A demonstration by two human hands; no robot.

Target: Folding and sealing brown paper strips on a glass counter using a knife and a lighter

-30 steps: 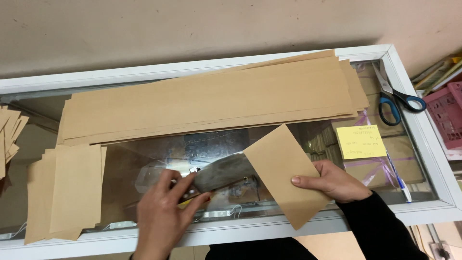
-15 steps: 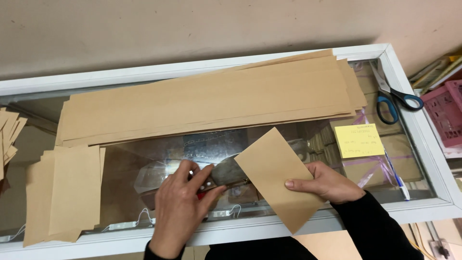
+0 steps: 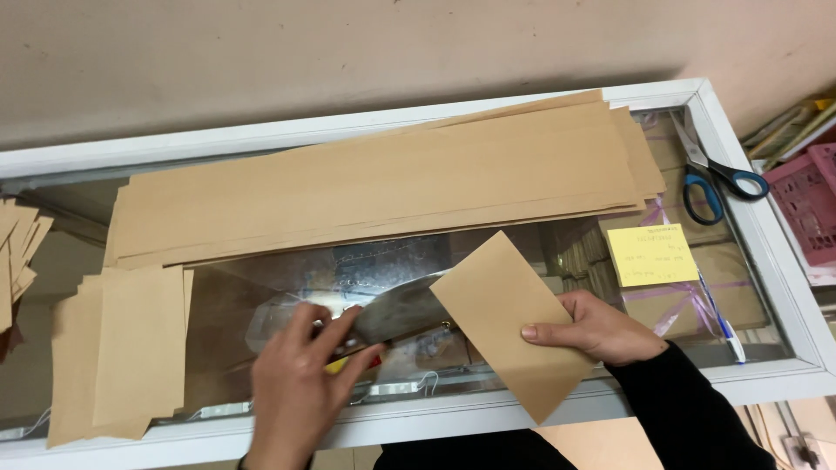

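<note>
Brown paper piece [image 3: 509, 322] sits tilted under the right hand [image 3: 596, 326], fingers flat on it, thumb side pinning it to the glass tabletop [image 3: 766, 261]; its lower corner hangs past the white front frame. Left hand [image 3: 300, 383] is closed round the handle of a wide metal blade [image 3: 405, 312], looks like a knife or scraper, hard to tell with the glare; blade tip touches the paper's left edge. Judging by the layout: a stack of shorter cut pieces [image 3: 122, 348] lies at the left, near the left hand, so some cutting looks done. Big pile of long brown strips [image 3: 383, 178] across the back looks uncut, so most work seems left. More small pieces [image 3: 17, 248] at the far left edge. Room: open glass between the strips and the front frame, narrow band only. Right side is crowded, yellow sticky note [image 3: 651, 254] just beside the right hand, blue scissors [image 3: 714, 178] and a pen [image 3: 721, 315] near the right frame. Strips overhang the back frame slightly
</note>
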